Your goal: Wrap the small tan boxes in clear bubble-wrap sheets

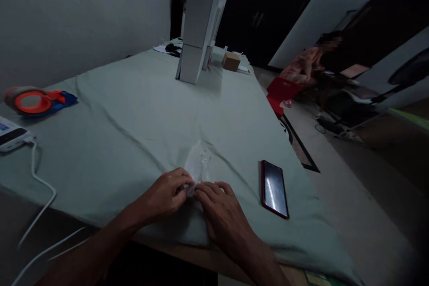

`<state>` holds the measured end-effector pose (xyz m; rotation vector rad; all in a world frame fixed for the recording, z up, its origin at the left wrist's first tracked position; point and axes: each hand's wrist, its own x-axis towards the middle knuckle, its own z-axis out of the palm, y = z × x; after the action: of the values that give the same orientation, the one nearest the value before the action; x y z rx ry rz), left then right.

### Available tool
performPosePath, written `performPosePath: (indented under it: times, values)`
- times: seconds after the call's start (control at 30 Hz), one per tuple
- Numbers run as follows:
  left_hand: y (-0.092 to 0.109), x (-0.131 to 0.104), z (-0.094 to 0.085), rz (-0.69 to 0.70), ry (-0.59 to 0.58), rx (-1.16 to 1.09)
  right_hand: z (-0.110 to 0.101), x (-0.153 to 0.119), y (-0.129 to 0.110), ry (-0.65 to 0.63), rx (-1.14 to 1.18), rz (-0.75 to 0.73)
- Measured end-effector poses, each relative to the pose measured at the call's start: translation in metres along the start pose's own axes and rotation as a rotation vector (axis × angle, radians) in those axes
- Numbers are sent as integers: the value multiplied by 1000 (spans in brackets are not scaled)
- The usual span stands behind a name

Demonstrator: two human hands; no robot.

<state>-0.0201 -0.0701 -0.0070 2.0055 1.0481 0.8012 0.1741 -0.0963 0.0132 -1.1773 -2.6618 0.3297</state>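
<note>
A clear, crinkled plastic wrap (200, 161) lies on the pale green tablecloth near the table's front edge. My left hand (170, 191) pinches its near end between thumb and fingers. Right beside it, my right hand (217, 203) rests palm down, with its bent fingertips pressed on the same end of the plastic. The two hands almost touch. Whatever is inside the plastic is too dim to make out. To the right of my right hand lies a phone (275, 189) in a dark red case.
An orange and blue tape dispenser (40, 101) and a white device (13, 136) with a cable sit at the left. Stacked white boxes (196, 31) stand farther back, near a small brown box (231, 61). A person (303, 65) sits beyond the table's right side.
</note>
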Motion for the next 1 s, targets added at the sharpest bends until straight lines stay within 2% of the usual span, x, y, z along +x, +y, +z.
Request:
performPosePath:
  times: [0.1,0.2,0.27,0.37,0.43,0.5,0.6,0.83,1.0]
  values:
    - [-2,-1,8,79,1,190,2,-5,0,43,39,-9]
    - [-6,-1,10,160,40,341,8,-14,5,161,46,-5]
    - [-9,0,9,202,43,358,13,-22,12,294,25,68]
    - [-11,0,9,216,2,306,21,-32,26,453,42,264]
    - [-11,1,9,207,-8,275,26,-36,34,432,142,413]
    - [-9,1,11,198,-1,266,30,-36,38,349,262,550]
    - [-2,-1,15,157,9,287,35,-29,38,279,364,672]
    - [11,-5,21,62,-32,345,32,-9,34,262,439,658]
    - [9,1,15,84,-80,395,36,-8,35,225,417,686]
